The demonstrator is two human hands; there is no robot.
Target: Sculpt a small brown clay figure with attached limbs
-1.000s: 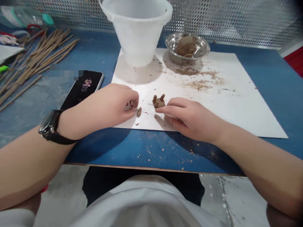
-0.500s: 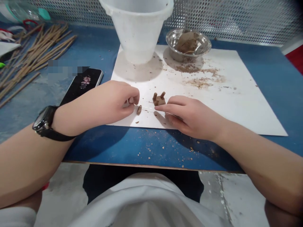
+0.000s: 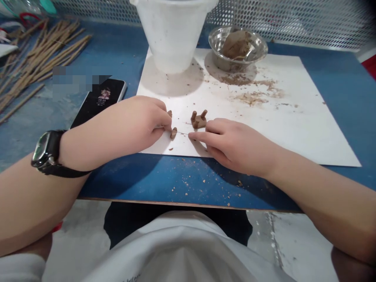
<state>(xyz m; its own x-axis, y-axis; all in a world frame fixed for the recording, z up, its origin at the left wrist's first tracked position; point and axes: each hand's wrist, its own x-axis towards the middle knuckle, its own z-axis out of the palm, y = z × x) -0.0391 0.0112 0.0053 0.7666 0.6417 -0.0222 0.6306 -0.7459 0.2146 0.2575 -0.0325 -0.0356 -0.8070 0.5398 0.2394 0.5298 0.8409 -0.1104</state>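
Observation:
My left hand (image 3: pixel 138 121) is curled in a pinch on one end of a thin clear thread (image 3: pixel 181 133), and my right hand (image 3: pixel 232 143) pinches the other end. The thread is stretched low over the white sheet (image 3: pixel 293 117). A small brown clay bit (image 3: pixel 173 133) lies right by the thread, beside my left fingertips. A second tiny clay bit (image 3: pixel 169 113) peeks out behind my left fingers. A small clay figure with two upright prongs (image 3: pixel 199 119) stands just beyond my right fingers.
A white bucket (image 3: pixel 173 35) and a steel bowl with clay (image 3: pixel 237 47) stand at the far edge of the sheet. A phone (image 3: pixel 100 102) lies to the left, with a pile of sticks (image 3: pixel 38 62) beyond it. Clay crumbs dot the blue board (image 3: pixel 176 180).
Both hands have drawn closer together with the thread, which now looks shorter between them. The view has shifted a little, so everything sits slightly higher in the frame.

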